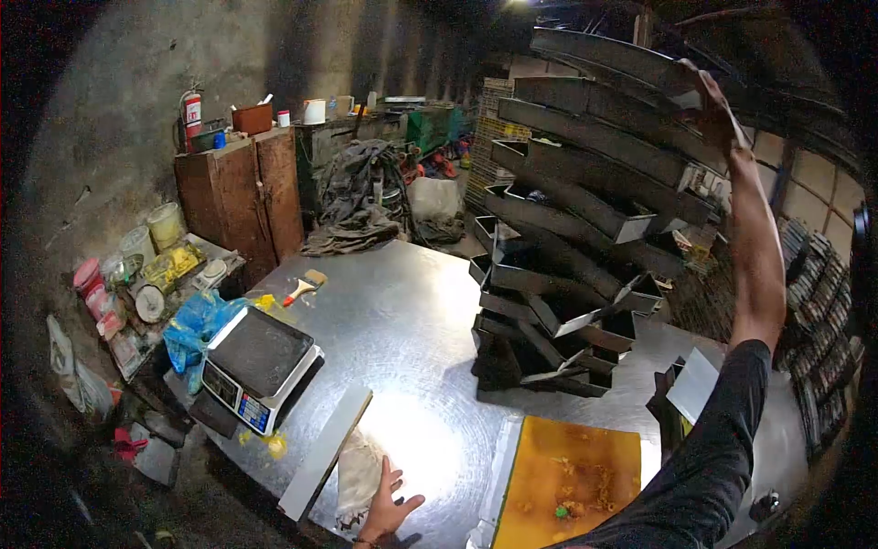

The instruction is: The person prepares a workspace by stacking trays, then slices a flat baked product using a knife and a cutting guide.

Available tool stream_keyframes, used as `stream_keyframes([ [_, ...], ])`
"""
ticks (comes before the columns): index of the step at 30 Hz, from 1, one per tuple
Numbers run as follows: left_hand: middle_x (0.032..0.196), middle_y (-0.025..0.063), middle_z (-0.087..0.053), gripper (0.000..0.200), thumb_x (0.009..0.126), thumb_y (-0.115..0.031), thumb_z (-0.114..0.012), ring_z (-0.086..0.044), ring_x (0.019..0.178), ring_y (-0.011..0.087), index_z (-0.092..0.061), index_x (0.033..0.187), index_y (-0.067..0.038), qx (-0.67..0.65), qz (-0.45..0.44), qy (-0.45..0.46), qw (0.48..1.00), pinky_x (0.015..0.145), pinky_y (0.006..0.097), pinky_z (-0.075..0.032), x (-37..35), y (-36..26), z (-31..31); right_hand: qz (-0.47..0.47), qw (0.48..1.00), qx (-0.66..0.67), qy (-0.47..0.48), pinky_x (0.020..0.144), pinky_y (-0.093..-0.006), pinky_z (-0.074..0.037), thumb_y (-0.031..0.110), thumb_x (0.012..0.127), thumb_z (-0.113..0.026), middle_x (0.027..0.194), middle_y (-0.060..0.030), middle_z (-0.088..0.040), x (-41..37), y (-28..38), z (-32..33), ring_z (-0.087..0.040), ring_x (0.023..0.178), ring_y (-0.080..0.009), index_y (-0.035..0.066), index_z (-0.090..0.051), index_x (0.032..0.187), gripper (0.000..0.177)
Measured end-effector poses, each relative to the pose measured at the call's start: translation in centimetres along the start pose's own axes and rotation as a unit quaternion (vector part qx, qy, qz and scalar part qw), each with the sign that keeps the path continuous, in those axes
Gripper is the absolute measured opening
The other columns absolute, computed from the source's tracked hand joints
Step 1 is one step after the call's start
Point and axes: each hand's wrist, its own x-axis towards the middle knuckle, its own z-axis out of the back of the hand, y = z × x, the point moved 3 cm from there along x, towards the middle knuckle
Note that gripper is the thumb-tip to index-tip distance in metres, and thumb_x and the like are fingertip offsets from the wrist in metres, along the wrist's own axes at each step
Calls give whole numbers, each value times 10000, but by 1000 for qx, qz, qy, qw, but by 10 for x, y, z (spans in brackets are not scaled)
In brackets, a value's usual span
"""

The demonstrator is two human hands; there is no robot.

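My left hand (389, 505) is at the near edge of the metal table, fingers spread, beside a pale crumpled cloth (359, 471). A long grey bar (325, 455) lies just left of the cloth. My right arm reaches up to a tall, uneven stack of dark metal loaf pans (576, 183). At the top of the stack, my right hand (721, 108) grips the end of the uppermost long pan (608, 57); its fingers are partly dim. Between my arms, an orange-brown sheet (572, 476) with a small green spot lies on the table.
A digital scale (261, 357) stands on the left of the metal table (402, 284), near a brush (305, 286) and a blue plastic bag (197, 334). Tubs (165, 224) crowd a side stand. A brown cabinet (233, 197) stands behind; more pans (814, 302) are racked at right.
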Motion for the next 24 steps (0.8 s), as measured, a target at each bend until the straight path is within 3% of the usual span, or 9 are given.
stream_keyframes([
  [8,1490,278,-316,1251,760,-314,-846,-379,1358,424,98,1544,-73,-6,57,44,997,1015,471,-447,26,-8,-30,37,998,19,-45,1071,-430,-391,168,756,-763,1421,-185,-424,21,-15,-12,-426,1311,-377,80,-365,1447,803],
  [18,1442,294,-371,1220,779,-296,-834,-434,1305,444,88,1547,-78,2,5,44,999,1018,478,-443,23,2,-27,11,999,-11,-31,1026,-436,-417,108,780,-724,1346,-182,-484,-13,-31,-6,-482,1231,-358,63,-446,1355,640],
  [24,1412,270,-434,1102,801,-183,-810,-497,1258,373,-18,1551,-30,45,-37,49,997,998,445,-463,9,0,-24,-1,996,-69,-49,996,-443,-433,73,802,-694,1299,-180,-520,-42,-15,17,-516,1179,-346,54,-497,1296,532],
])
